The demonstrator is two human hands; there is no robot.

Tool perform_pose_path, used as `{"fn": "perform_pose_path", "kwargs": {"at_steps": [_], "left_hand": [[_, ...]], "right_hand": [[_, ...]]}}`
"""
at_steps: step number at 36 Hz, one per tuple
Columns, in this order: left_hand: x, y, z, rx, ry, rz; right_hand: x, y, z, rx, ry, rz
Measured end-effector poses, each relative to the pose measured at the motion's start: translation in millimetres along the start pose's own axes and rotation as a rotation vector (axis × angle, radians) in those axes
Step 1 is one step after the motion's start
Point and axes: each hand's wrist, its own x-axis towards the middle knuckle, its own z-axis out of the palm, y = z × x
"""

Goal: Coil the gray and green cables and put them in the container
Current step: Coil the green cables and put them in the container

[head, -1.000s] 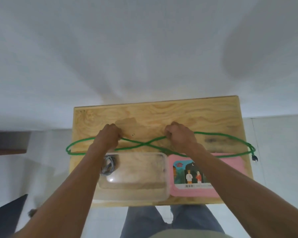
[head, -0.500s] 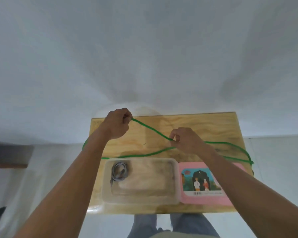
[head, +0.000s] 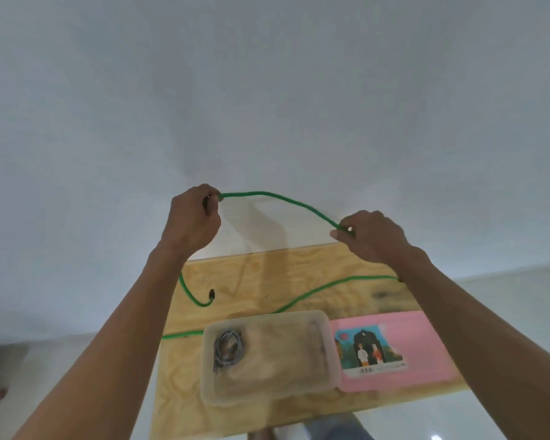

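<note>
A green cable (head: 283, 201) arches in the air between my two hands, raised above the far edge of the wooden table (head: 185, 392). My left hand (head: 192, 219) grips one part of it, and a short end with a black plug (head: 211, 293) hangs below. My right hand (head: 372, 236) pinches the cable further along; the rest trails over the table toward the left edge. The clear plastic container (head: 324, 347) sits at the table's near side with the gray cable (head: 227, 347) coiled in its left end.
A pink lid (head: 426, 347) with a picture label lies right of the container. A white wall stands behind the table. White floor shows on both sides, and my legs are below the table's near edge.
Both hands have lifted the green cable up off the table, the left hand highest. The loops that lay across the table have been pulled up and the plug end now dangles at the left.
</note>
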Motion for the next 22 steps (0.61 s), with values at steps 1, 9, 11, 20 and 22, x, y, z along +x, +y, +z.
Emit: {"fn": "perform_pose_path", "kwargs": {"at_steps": [1,9,11,20,22], "left_hand": [[1,5,-6,-0.026,0.044,-0.01],[8,43,-26,-0.616,0.13,-0.195],[7,53,-27,-0.798,0.136,-0.294],[6,87,-40,-1.238,0.176,-0.595],[10,91,-43,-1.291,0.204,-0.645]], "right_hand": [[-2,-6,-4,0.081,0.044,0.008],[-12,-74,-19,0.567,0.288,-0.023],[-11,-89,-18,0.611,0.257,-0.012],[-40,-128,-3,0.612,-0.069,-0.163],[-44,-125,-2,0.673,-0.18,-0.187]]}}
